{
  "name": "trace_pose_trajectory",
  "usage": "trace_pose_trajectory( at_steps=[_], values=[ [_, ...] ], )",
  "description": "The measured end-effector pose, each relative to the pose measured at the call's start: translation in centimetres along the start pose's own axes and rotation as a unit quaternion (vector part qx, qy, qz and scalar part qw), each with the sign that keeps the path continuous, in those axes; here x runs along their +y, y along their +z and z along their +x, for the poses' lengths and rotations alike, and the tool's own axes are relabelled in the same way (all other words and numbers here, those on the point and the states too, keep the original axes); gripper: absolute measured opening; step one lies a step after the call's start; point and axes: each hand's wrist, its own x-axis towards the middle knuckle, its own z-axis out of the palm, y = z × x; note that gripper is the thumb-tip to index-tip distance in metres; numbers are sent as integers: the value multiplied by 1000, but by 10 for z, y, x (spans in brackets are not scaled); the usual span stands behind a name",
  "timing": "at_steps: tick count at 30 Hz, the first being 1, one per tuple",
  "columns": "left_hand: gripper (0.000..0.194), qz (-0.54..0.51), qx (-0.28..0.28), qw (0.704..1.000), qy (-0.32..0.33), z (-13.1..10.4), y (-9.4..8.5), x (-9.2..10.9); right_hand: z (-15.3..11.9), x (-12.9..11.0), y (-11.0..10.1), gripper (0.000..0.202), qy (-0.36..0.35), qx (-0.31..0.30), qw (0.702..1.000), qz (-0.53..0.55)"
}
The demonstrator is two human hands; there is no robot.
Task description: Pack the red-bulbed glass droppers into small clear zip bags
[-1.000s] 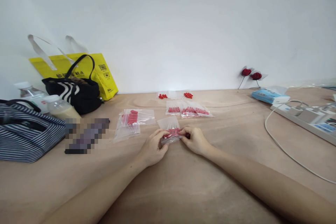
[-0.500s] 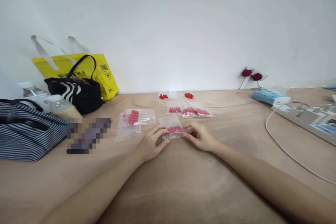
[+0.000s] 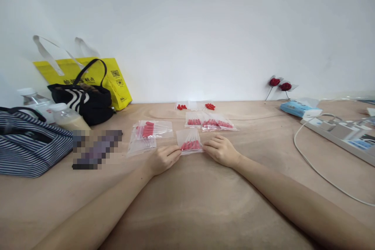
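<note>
Both hands, left hand [image 3: 163,158] and right hand [image 3: 220,150], pinch the small zip bag [image 3: 190,141] of red capsules [image 3: 191,145] flat on the worktop [image 3: 205,203]; a loose seal could spill them.

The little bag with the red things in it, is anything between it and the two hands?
No, nothing visible is in the way. The left hand and the right hand both touch the small clear bag, one at each lower corner, as it lies on the wooden table.
</note>
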Motion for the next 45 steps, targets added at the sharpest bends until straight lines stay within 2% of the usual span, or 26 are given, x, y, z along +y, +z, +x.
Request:
trace_pose_trajectory(
  at_steps=[3, 6, 11, 17, 25, 33, 40, 45],
  values=[
    [26, -2, -2, 1000, 4, -2, 1, -4, 2, 2, -1, 24, -37, -6, 999, -30],
    [26, -8, -9, 1000, 10, 0, 1, -7, 4, 1, -1, 23, -44, -13, 998, -49],
    [25, -15, -4, 1000, 0, 4, -2, -7, 6, -1, -1, 22, -29, -13, 998, -56],
    [19, -55, -11, 996, -64, 15, 6, 7, 9, -5, -2, 22, 13, -8, 1000, -23],
    [20, -80, 16, 996, -31, 33, 19, 17, 14, -10, 0, 22, 22, 3, 1000, -6],
    [19, -19, 20, 999, 21, 33, 19, 16, 16, -11, 2, 22, 14, 15, 1000, -8],
    [23, -60, -37, 997, 10, 34, 16, 13, 16, -11, 3, 19, -19, 29, 999, -11],
    [24, -49, -36, 998, 21, 32, 17, 12, 17, -12, 5, 22, -59, 40, 997, -35]
  ],
)
